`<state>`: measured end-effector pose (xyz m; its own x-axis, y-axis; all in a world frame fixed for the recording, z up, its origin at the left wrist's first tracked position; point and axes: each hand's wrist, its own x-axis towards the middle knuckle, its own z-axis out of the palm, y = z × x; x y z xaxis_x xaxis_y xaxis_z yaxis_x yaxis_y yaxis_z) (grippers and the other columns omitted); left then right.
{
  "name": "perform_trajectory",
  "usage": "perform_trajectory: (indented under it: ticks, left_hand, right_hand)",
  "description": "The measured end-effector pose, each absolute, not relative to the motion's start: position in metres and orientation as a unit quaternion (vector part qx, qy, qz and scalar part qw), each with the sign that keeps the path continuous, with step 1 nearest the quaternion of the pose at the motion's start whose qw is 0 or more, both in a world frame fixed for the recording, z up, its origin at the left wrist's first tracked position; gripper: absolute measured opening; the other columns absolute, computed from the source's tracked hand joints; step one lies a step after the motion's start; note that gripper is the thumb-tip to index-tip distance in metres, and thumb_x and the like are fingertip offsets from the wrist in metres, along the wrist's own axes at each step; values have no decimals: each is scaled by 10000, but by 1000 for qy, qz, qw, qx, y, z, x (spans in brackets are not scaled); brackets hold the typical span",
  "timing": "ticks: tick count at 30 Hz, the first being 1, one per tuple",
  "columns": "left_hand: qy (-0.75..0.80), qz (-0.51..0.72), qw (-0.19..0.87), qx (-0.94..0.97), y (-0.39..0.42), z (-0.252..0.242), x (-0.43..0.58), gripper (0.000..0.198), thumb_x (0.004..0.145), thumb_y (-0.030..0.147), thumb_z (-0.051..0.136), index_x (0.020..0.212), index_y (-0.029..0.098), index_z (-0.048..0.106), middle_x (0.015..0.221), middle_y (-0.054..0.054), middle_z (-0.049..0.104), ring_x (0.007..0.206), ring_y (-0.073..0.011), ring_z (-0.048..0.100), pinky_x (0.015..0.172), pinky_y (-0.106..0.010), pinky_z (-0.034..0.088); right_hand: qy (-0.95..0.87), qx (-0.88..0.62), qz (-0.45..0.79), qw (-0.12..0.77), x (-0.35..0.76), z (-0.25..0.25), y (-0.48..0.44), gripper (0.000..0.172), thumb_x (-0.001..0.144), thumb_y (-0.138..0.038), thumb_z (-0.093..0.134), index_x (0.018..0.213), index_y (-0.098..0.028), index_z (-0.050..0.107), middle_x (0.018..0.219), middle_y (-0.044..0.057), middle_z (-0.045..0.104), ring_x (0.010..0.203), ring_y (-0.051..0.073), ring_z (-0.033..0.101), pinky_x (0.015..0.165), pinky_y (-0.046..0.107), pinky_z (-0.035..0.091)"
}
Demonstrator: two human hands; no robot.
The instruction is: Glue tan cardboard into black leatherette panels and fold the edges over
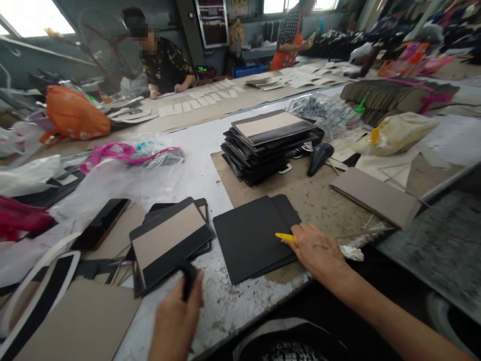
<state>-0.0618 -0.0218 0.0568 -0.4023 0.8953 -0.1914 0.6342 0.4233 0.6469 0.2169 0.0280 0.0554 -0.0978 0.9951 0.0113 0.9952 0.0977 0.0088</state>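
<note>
My left hand is closed on the near edge of a black panel with a grey board centre, which lies on other such panels at the table's front. My right hand is closed on a yellow tool and rests on the right edge of a flat black sheet. That sheet lies on a brown cardboard mat.
A stack of finished black panels stands beyond the mat, with a black tool beside it. A phone lies at left, grey boards at right. Plastic bags, an orange bag and two people working fill the far side.
</note>
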Motion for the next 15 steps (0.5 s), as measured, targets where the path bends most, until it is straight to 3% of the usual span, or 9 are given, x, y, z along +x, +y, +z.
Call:
perform_trajectory:
  ticks: [5,10,15]
  left_hand:
    - [758,223,283,544,-9,39,0,220,754,428,475,675,233,541,517,-43,573,568,-272,584,590,-342,403]
    - [769,237,387,450,-3,42,-1,422,689,591,571,511,217,488,392,11,484,424,-191,481,490,-299,360]
    - [745,270,441,421,2,43,18,488,601,636,647,489,185,502,397,10,490,407,-143,436,445,-263,336]
  right_hand:
    - [-731,-682,24,6,220,57,23,74,853,-218,520,840,-197,589,844,73,609,836,224,569,631,316,434]
    - [-719,-690,82,27,227,60,21,90,857,-225,527,884,-178,598,876,66,628,868,214,581,689,298,448]
    - [-668,-719,148,116,249,62,15,173,865,-318,532,857,-155,591,847,91,645,811,236,606,703,326,449]
